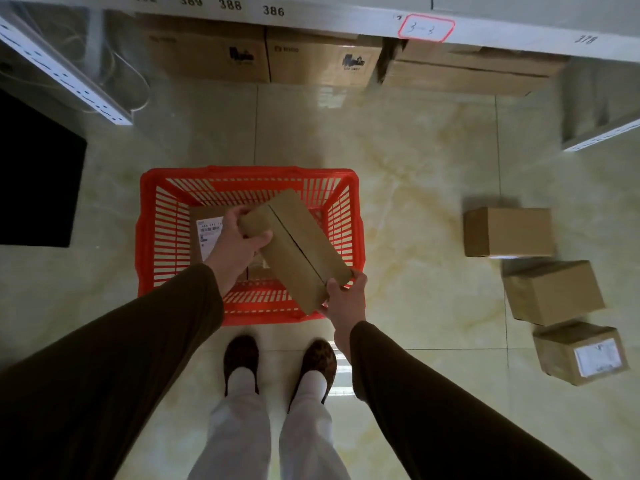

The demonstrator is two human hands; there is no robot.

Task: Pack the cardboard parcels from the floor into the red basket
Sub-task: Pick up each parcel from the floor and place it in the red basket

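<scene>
A long cardboard parcel [296, 249] hangs tilted above the red basket [147, 237], which stands on the floor in front of my feet. My left hand [239, 242] grips the parcel's far left end. My right hand [344, 299] holds its near right corner. Inside the basket lies another parcel with a white label [207, 230], partly hidden by my left hand. Three more cardboard parcels sit on the floor at the right: one at the back [509, 232], one in the middle [554, 292], one nearest with a label [581, 353].
Metal shelving with numbered edges [242, 10] runs across the top, with large cartons [322, 60] stored beneath it. A shelf upright [69, 74] slants at the left and another shelf end [599, 133] at the right. A dark block [34, 168] stands at the far left.
</scene>
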